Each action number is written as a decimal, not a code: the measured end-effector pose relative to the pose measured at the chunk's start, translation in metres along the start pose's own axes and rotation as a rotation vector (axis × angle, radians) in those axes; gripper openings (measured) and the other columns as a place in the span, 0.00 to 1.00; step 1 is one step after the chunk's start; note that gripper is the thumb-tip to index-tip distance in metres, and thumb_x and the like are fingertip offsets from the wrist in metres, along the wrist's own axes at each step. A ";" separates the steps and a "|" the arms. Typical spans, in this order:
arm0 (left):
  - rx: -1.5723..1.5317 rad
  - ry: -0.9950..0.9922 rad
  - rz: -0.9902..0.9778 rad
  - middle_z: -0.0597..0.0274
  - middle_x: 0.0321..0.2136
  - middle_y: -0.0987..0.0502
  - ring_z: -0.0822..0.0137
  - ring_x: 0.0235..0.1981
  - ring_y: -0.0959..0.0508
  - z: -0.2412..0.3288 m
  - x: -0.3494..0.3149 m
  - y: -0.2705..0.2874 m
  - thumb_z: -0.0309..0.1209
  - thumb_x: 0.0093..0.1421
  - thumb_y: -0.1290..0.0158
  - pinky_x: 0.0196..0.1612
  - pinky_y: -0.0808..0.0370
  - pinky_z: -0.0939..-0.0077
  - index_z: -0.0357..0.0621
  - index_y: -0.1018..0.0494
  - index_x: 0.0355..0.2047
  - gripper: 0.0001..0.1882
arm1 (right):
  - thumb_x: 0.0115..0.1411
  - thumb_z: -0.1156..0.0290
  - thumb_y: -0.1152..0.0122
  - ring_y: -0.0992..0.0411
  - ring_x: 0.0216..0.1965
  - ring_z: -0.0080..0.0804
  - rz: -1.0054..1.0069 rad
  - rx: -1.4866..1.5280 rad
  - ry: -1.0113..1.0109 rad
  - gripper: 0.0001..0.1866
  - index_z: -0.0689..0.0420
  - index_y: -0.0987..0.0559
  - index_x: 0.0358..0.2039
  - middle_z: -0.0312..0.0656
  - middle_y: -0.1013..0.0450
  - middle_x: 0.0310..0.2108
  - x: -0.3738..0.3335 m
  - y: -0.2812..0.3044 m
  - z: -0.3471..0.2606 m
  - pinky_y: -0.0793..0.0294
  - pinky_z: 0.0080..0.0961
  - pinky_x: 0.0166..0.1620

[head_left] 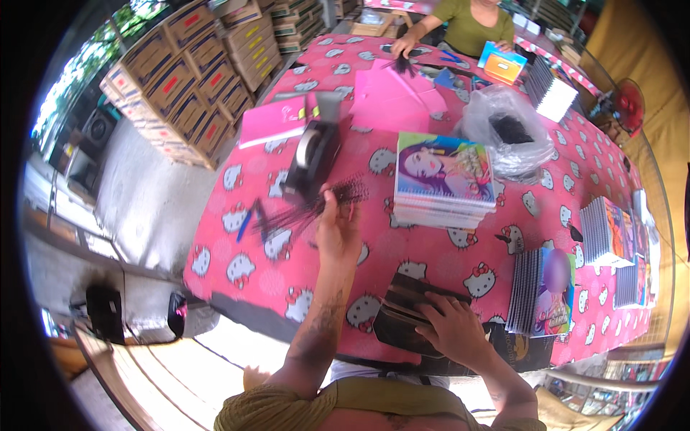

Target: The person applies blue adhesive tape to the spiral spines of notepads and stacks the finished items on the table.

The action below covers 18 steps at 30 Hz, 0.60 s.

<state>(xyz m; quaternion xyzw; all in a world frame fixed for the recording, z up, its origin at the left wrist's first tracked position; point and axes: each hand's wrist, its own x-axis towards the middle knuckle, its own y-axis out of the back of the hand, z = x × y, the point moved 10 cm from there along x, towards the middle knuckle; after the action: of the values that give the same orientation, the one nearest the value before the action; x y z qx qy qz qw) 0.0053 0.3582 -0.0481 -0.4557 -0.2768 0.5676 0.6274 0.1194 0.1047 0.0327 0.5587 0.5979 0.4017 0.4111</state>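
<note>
My left hand (339, 228) is closed around a loose bunch of thin black spiral binding coils (350, 191), which fan out to both sides and are blurred. It is over the table, just in front of a black tape dispenser (314, 159). My right hand (454, 329) lies with its fingers stretched out on a dark, worn block-shaped thing (397, 314) at the near edge. What this block is, I cannot make out. Beyond my hands stands a stack of spiral notebooks (442, 176) with a colourful drawn cover. Blue-handled pliers (248, 223) lie left of the coils.
Pink sheets (392, 100) and a pink folder (273, 122) lie farther off. A clear plastic bag (510, 136) with black contents sits to the right. More notebook stacks (540, 291) line the right side. Across the table a co-worker's hand (405, 47) holds black strands. Cartons (183, 79) stand left.
</note>
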 end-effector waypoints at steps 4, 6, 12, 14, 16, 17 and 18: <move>0.230 0.491 0.305 0.54 0.49 0.24 0.59 0.47 0.22 -0.056 -0.085 0.085 0.44 0.65 0.42 0.53 0.24 0.63 0.41 0.29 0.54 0.25 | 0.56 0.56 0.31 0.24 0.50 0.44 0.052 -0.043 0.140 0.25 0.51 0.24 0.52 0.44 0.26 0.54 -0.021 0.004 -0.016 0.25 0.41 0.51; 0.549 0.301 0.155 0.53 0.51 0.26 0.58 0.50 0.23 -0.035 -0.104 0.074 0.42 0.66 0.43 0.53 0.24 0.61 0.40 0.30 0.56 0.24 | 0.54 0.57 0.30 0.24 0.50 0.43 0.082 -0.069 0.182 0.26 0.51 0.24 0.52 0.44 0.24 0.51 -0.036 0.001 -0.021 0.25 0.39 0.50; 2.159 -0.954 -0.211 0.43 0.63 0.35 0.46 0.64 0.35 0.018 -0.090 0.004 0.46 0.66 0.46 0.64 0.39 0.40 0.44 0.36 0.66 0.32 | 0.52 0.56 0.29 0.24 0.46 0.41 0.204 -0.044 0.212 0.25 0.51 0.23 0.49 0.41 0.23 0.45 -0.064 0.000 -0.026 0.27 0.38 0.51; 2.347 -1.077 -0.166 0.42 0.65 0.38 0.45 0.66 0.37 0.019 -0.080 0.020 0.48 0.65 0.45 0.65 0.44 0.34 0.44 0.38 0.66 0.35 | 0.52 0.56 0.29 0.24 0.45 0.40 0.237 -0.075 0.164 0.25 0.51 0.22 0.48 0.39 0.23 0.44 -0.077 0.004 -0.021 0.27 0.38 0.50; 2.389 -1.020 -0.176 0.42 0.68 0.41 0.45 0.68 0.40 0.016 -0.079 0.017 0.49 0.64 0.44 0.66 0.47 0.30 0.44 0.40 0.67 0.37 | 0.52 0.56 0.29 0.24 0.44 0.40 0.279 -0.131 0.087 0.24 0.50 0.22 0.47 0.38 0.23 0.42 -0.093 0.009 -0.009 0.27 0.38 0.49; 2.238 -1.119 -0.289 0.42 0.67 0.40 0.45 0.68 0.39 0.008 -0.083 0.001 0.48 0.64 0.44 0.66 0.45 0.33 0.43 0.38 0.66 0.36 | 0.52 0.56 0.29 0.24 0.43 0.40 0.308 -0.123 0.108 0.23 0.50 0.22 0.47 0.37 0.23 0.41 -0.095 0.011 -0.009 0.26 0.38 0.49; 2.070 -1.195 -0.432 0.42 0.66 0.38 0.45 0.67 0.37 -0.010 -0.101 -0.049 0.47 0.65 0.45 0.66 0.44 0.35 0.42 0.37 0.65 0.34 | 0.53 0.55 0.29 0.24 0.43 0.40 0.338 -0.117 0.099 0.23 0.50 0.21 0.47 0.37 0.24 0.40 -0.098 0.010 -0.003 0.26 0.38 0.48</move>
<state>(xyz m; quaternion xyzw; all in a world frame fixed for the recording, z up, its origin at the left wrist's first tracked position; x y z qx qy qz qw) 0.0164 0.2615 0.0084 0.6501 -0.0085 0.5245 0.5497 0.1239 0.0071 0.0474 0.6061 0.4906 0.5261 0.3395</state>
